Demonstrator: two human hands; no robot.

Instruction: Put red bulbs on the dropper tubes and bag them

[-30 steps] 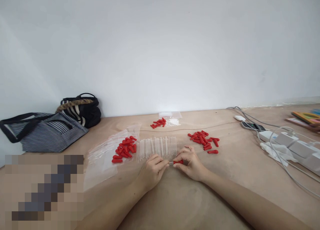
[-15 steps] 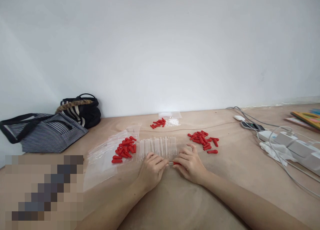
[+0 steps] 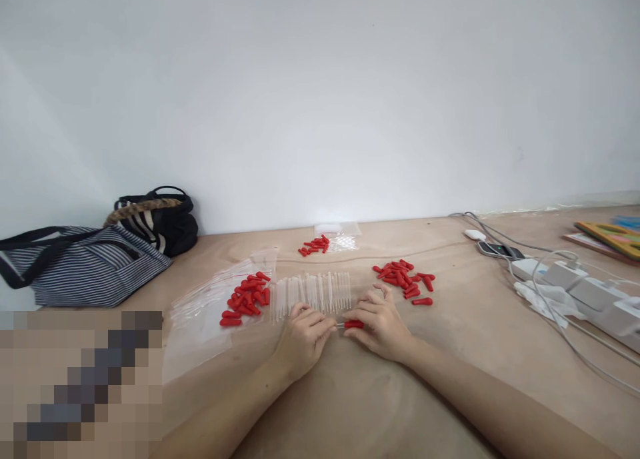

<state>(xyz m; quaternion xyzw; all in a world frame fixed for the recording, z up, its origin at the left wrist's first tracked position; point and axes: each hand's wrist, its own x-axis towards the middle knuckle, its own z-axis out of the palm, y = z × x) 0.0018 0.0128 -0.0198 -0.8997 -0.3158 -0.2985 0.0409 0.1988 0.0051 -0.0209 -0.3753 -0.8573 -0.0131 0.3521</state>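
Between the fingers of my right hand is a red rubber bulb, lying sideways. A thin clear tube joins its left end, and my left hand pinches the other end of that tube. Just beyond my hands lies a row of clear tubes side by side. Left of the row, a pile of red bulbs rests on clear plastic bags. Another heap of red bulbs is beyond my right hand.
Small red bulbs and a clear bag lie near the wall. A striped bag and a black bag stand at left. Chargers, cables and tissue are at right, with colourful flat items beyond.
The view has shifted slightly. More of the red bulb shows between my right fingers, which are a little more raised. My left hand keeps its pinch on the tube.
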